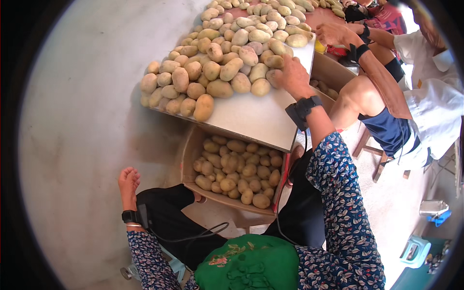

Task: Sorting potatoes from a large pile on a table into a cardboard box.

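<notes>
Many potatoes point(219, 70) lie heaped on a white tabletop point(253, 116) in front of me. My right hand point(294, 77) is at the right side of the heap, its fingers against a potato point(272, 78); whether they grip it is hidden. Beside my left knee, away from the potatoes, my left hand point(129, 181) is raised with its fingers curled in and nothing visible in it. A cardboard box point(185, 159) holding more potatoes point(235, 170) stands on the floor between my legs, partly under the table's near edge.
At the right, another person's hand point(335, 34) reaches over the table's far side. Their knee point(357, 96) is beside a second cardboard box point(331, 70) with potatoes. A wooden stool point(377, 156) and a light-blue plastic stool point(416, 252) stand to the right. A cable point(203, 235) crosses my lap.
</notes>
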Demonstrator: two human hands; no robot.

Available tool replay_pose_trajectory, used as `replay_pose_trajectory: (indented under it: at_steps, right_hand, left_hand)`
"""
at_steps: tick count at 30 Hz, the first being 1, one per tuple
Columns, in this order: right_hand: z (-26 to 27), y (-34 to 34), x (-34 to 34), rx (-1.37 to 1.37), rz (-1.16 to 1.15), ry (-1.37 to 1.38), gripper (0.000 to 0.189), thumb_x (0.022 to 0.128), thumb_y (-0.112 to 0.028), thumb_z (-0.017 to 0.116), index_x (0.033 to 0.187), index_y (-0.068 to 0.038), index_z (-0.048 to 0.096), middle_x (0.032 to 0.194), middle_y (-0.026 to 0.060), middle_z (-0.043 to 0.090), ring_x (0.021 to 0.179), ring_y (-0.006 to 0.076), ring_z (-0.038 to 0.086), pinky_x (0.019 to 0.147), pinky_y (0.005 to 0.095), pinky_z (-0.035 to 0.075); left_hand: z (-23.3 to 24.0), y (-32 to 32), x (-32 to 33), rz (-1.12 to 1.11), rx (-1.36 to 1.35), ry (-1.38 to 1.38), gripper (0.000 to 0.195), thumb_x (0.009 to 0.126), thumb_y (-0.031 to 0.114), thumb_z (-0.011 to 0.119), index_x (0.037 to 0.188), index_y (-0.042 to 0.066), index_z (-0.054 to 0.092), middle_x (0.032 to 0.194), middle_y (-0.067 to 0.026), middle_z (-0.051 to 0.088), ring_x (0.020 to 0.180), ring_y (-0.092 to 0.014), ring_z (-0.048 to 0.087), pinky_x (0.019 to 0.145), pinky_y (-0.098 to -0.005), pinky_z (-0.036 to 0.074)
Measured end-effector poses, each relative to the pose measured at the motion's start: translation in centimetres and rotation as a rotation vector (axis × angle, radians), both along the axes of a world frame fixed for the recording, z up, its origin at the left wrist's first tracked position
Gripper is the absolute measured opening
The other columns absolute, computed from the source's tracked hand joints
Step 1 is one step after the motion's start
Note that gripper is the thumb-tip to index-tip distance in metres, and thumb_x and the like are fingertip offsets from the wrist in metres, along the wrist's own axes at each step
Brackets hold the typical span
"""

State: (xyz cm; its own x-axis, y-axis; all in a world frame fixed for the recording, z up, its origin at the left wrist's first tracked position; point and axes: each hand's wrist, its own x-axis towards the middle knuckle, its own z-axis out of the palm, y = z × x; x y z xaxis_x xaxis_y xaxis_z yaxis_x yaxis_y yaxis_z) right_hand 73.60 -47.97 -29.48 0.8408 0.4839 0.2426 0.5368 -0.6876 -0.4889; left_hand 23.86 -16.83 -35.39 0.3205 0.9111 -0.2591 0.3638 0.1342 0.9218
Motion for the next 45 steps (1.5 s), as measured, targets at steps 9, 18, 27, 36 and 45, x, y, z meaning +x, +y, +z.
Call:
replay_pose_trajectory:
  at_steps: [9, 18, 27, 36, 45]
  right_hand:
    - [-3.1, 2.3, 3.5, 0.084, 0.194, -0.067, 0.052, 0.07, -0.006, 0.06, 0.121, -0.01, 0.049, 0.123, 0.0249, 0.043, 0.117, 0.0417, 0.042, 0.091, 0.0451, 0.042]
    - [-1.4, 3.2, 2.7, 0.247, 0.105, -0.099, 0.033, 0.074, -0.012, 0.062, 0.106, -0.005, 0.056, 0.098, 0.0245, 0.056, 0.097, 0.0403, 0.054, 0.083, 0.0439, 0.045]
    - [0.2, 5.0, -7.9, 0.386, 0.805, 0.361, 0.035, 0.086, -0.032, 0.052, 0.107, -0.005, 0.061, 0.094, 0.0118, 0.063, 0.071, 0.0204, 0.061, 0.068, 0.0316, 0.05]
    - [0.4, 3.9, -8.5, 0.3, 0.764, 0.401, 0.027, 0.086, -0.022, 0.059, 0.106, -0.004, 0.062, 0.095, 0.0095, 0.064, 0.084, 0.0172, 0.061, 0.072, 0.0296, 0.05]
    - [-3.9, 0.5, 0.9, 0.258, 0.415, -0.24, 0.031, 0.07, -0.003, 0.055, 0.1, -0.005, 0.062, 0.097, 0.0203, 0.061, 0.092, 0.0382, 0.058, 0.079, 0.0423, 0.047]
  left_hand:
    - [0.3, -0.5, 0.2, 0.006, 0.0, -0.011, 0.018, 0.087, 0.015, 0.058, 0.103, 0.008, 0.055, 0.093, -0.0021, 0.06, 0.077, -0.01, 0.059, 0.064, -0.0218, 0.047]
    - [-0.2, -0.1, -0.1, 0.015, -0.013, -0.01, 0.02, 0.087, 0.016, 0.059, 0.104, 0.008, 0.055, 0.094, -0.0022, 0.061, 0.078, -0.011, 0.06, 0.064, -0.0222, 0.048]
    - [0.0, -0.2, -0.5, 0.031, -0.023, -0.001, 0.021, 0.086, 0.018, 0.06, 0.104, 0.01, 0.055, 0.095, -0.001, 0.061, 0.078, -0.01, 0.06, 0.065, -0.0224, 0.047]
    - [-0.8, 0.5, -1.1, 0.001, -0.01, -0.007, 0.022, 0.086, 0.018, 0.06, 0.105, 0.009, 0.055, 0.095, -0.0024, 0.061, 0.078, -0.011, 0.06, 0.064, -0.0229, 0.047]
    - [-1.0, 0.5, -1.2, -0.003, 0.002, 0.054, 0.021, 0.088, 0.021, 0.058, 0.105, 0.008, 0.054, 0.096, -0.002, 0.06, 0.081, -0.012, 0.06, 0.067, -0.023, 0.048]
